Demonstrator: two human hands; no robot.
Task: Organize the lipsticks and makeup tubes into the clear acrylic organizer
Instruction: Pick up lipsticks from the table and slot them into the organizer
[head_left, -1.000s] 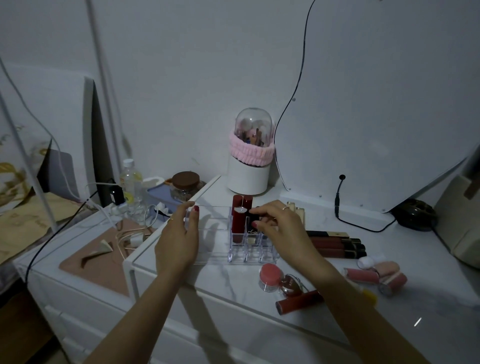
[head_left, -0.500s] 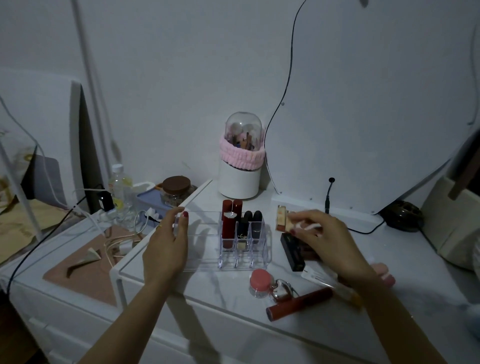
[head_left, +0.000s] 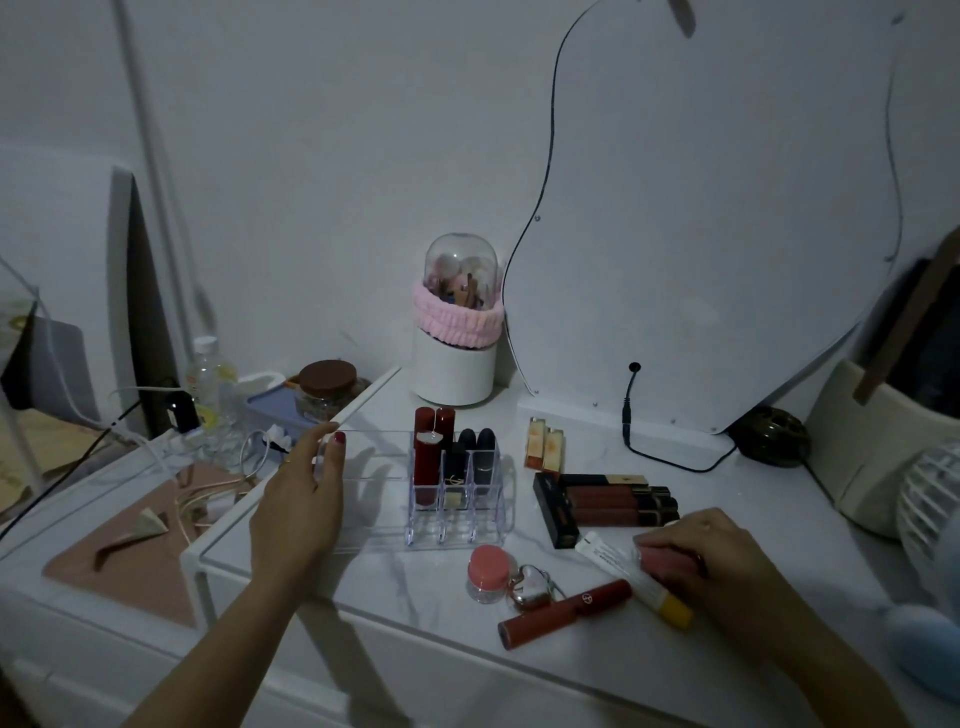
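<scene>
So the left hand is bracing the clear acrylic organizer, fingers lying fairly straight along its left wall, thumb up near the back corner. Just past those fingertips the grid part already has two tall red lipsticks and a few black lipsticks standing in the back cells; the front cells look free. Way over, the right hand is curled round a pink tube on the marble top, right next to a white tube with a yellow cap. Honestly I'd lift the pink one straight up so it doesn't nudge that white tube, turn it upright, then drop it into a front cell while the left keeps the organizer from sliding.
</scene>
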